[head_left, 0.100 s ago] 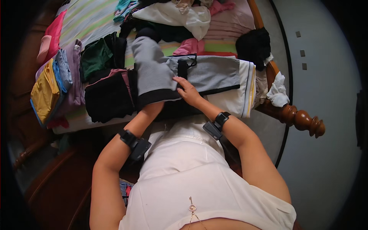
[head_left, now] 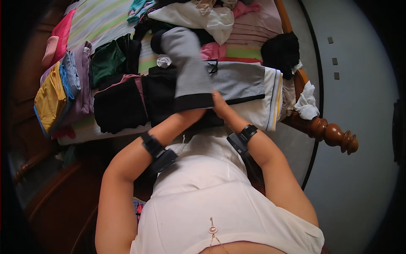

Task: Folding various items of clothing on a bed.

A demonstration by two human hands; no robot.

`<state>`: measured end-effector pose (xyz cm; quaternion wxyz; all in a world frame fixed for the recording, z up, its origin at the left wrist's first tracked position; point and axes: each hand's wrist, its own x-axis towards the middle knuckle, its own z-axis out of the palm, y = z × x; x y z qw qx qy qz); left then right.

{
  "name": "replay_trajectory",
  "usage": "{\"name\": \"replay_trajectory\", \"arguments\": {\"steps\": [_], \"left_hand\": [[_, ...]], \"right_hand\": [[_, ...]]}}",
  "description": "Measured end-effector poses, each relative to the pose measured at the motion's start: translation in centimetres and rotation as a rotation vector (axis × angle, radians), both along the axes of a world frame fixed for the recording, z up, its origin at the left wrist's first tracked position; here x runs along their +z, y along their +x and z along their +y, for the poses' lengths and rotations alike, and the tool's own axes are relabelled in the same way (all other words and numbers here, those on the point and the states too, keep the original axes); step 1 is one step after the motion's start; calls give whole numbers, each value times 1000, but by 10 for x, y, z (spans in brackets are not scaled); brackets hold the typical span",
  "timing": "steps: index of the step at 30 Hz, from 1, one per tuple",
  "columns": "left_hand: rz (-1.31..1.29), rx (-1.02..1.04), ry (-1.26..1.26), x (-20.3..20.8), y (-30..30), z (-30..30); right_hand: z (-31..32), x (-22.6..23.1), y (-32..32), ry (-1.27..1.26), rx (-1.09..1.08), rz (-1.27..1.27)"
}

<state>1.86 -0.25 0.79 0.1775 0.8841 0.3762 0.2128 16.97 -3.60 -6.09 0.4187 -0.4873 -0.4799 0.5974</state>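
A grey ribbed garment with a black hem [head_left: 188, 63] stands tilted above the dark folded clothes, slightly smeared by motion. My left hand [head_left: 193, 115] goes under its black hem, and the cloth covers the fingers. At the hem's right edge my right hand [head_left: 218, 103] grips the garment, with part of the hand in front and the other fingers hidden behind. Folded black clothing [head_left: 160, 91] lies beneath and to the left. Grey shorts with a dark drawstring [head_left: 239, 80] lie flat just right of the garment.
Folded clothes line the bed's near edge: a black pile [head_left: 120, 106], a yellow piece [head_left: 50, 97] and white cloth with a striped border [head_left: 258, 112]. A loose white heap [head_left: 198, 19] lies farther back. A turned wooden bedpost [head_left: 334, 133] juts out at right.
The grey ribbed garment and my left hand have moved right, uncovering black clothing and a small white bundle. My right hand has shifted slightly right, from lying on the cloth to its hem edge.
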Motion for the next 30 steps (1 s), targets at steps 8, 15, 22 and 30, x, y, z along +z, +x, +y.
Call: {"name": "replay_trajectory", "arguments": {"steps": [8,15,22,30], "left_hand": [[233,-508,-838,12,86,-12],[-32,207,-1217,-37,20,9],[-309,490,-1539,-78,8,13],[-384,577,-1560,-94,22,23]], "right_hand": [[-71,-103,104,-526,-586,668],[-98,-76,123,-778,-732,455],[-93,-40,179,-634,-977,878],[-52,10,202,-634,-570,237]]}}
